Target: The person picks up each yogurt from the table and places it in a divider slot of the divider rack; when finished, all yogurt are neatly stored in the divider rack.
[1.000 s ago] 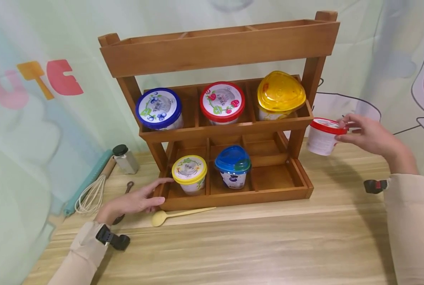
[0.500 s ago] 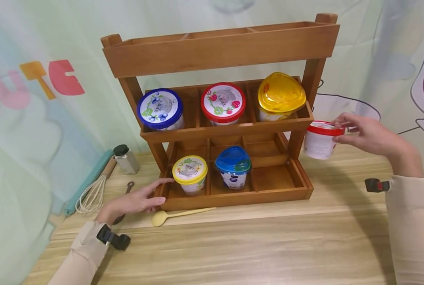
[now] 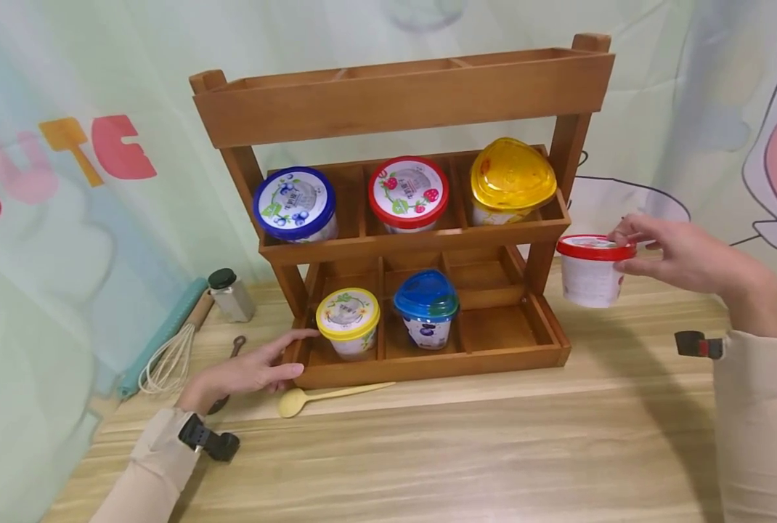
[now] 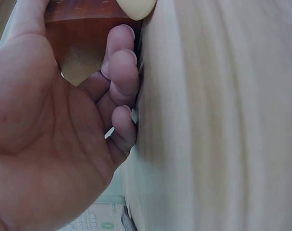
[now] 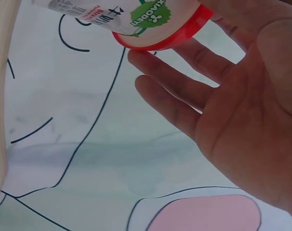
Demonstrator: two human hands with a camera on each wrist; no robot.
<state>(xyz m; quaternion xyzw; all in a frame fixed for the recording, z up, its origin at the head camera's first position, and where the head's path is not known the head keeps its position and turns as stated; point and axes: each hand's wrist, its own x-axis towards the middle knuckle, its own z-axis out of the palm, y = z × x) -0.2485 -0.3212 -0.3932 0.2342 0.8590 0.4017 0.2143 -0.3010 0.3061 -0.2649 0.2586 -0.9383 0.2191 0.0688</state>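
My right hand (image 3: 696, 258) pinches a white paper tub with a red lid (image 3: 592, 287) by its rim. It holds the tub upright beside the right end of a wooden rack (image 3: 428, 367), above the table. In the right wrist view, green and black print shows on the tub (image 5: 151, 17), with two fingers stretched out beneath the lid. My left hand (image 3: 251, 370) rests against the rack's lower left end, with relaxed, slightly bent fingers. On the lower tier sit a yellow-lidded tub (image 3: 349, 341) and a blue-lidded cup (image 3: 426, 330); the compartment to their right is bare.
The middle tier bears a blue-rimmed tub (image 3: 295, 203), a red-rimmed tub (image 3: 408, 192) and a yellow-domed cup (image 3: 511, 181). A pale yellow spoon (image 3: 293, 402) lies before the rack. A whisk (image 3: 169, 359), a teal roll (image 3: 166, 330), a jar (image 3: 230, 298) and a dark spoon (image 3: 234, 345) are at left.
My right hand has brought the red-lidded tub lower, beside the rack's right end. The head view has shifted slightly. My left hand stays against the rack.
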